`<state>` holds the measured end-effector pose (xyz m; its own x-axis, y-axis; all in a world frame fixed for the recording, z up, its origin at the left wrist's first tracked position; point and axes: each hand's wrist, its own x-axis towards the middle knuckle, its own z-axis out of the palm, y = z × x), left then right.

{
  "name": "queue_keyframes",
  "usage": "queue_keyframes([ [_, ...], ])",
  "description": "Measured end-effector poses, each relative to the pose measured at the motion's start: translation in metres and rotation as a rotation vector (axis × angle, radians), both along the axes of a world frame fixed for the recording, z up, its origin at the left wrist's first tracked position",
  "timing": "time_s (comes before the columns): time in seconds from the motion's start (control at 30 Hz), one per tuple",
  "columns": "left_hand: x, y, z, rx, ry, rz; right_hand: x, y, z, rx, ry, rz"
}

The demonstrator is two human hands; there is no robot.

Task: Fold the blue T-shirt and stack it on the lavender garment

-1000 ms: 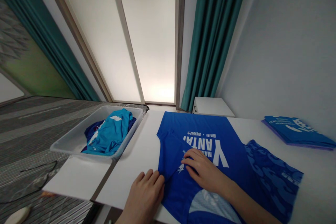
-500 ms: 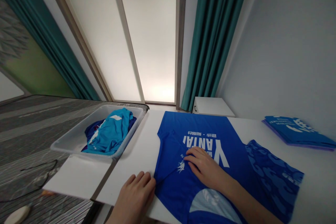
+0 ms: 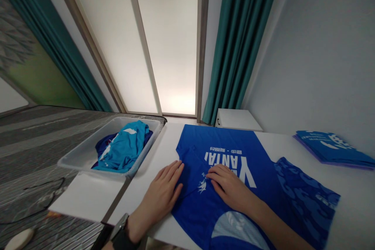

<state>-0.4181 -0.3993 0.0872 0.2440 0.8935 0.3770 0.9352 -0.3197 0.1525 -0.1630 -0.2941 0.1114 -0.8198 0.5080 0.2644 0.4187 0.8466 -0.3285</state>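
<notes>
A blue T-shirt [image 3: 222, 136] with white lettering lies spread on the white table, its print upside down from here. My left hand [image 3: 166, 185] rests at the shirt's left edge with fingers stretched out, the fingertips over the fabric. On the middle of the shirt sits my right hand [image 3: 227, 185], its fingers bent and the thumb close to them, pinching the cloth beside a small white logo. Creases run from that spot toward the left edge. A patterned blue sleeve [image 3: 307, 195] reaches out to the right, while my right forearm covers part of the near side.
A clear plastic bin [image 3: 73, 154] with crumpled blue and purple clothes [image 3: 124, 148] stands to the left. At the right end of the white table [image 3: 152, 164] is a stack of folded shirts [image 3: 331, 146]. Behind the table stands a white cabinet [image 3: 238, 118].
My left hand has moved forward along the shirt's left edge, and its bent fingers have straightened. A watch on the left wrist now shows. The right hand and the shirt have stayed in place.
</notes>
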Motion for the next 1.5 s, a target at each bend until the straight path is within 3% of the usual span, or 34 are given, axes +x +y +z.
queue_keyframes([
  [0.17, -0.014, 0.007, -0.007, -0.186, 0.033, -0.178, 0.002, 0.001, -0.001, 0.016, -0.013, -0.011],
  [0.4, -0.028, 0.005, 0.001, -0.264, 0.038, -0.282, 0.001, 0.0, 0.002, 0.023, -0.024, -0.018],
  [0.53, -0.029, 0.007, -0.002, -0.252, 0.05, -0.267, 0.001, 0.001, 0.002, 0.024, -0.022, -0.016],
  [0.73, -0.033, 0.025, -0.014, -0.168, 0.037, -0.077, 0.001, 0.002, -0.001, 0.003, -0.025, -0.011],
  [0.93, -0.03, 0.035, -0.015, -0.188, 0.079, -0.153, 0.002, 0.002, -0.001, -0.002, -0.043, -0.014],
  [1.17, -0.033, 0.03, -0.015, -0.186, 0.065, -0.133, 0.001, 0.001, 0.001, 0.036, -0.025, -0.032],
  [1.5, -0.032, 0.026, -0.011, -0.19, 0.029, -0.122, 0.002, 0.012, -0.009, 0.18, -0.07, -0.268],
])
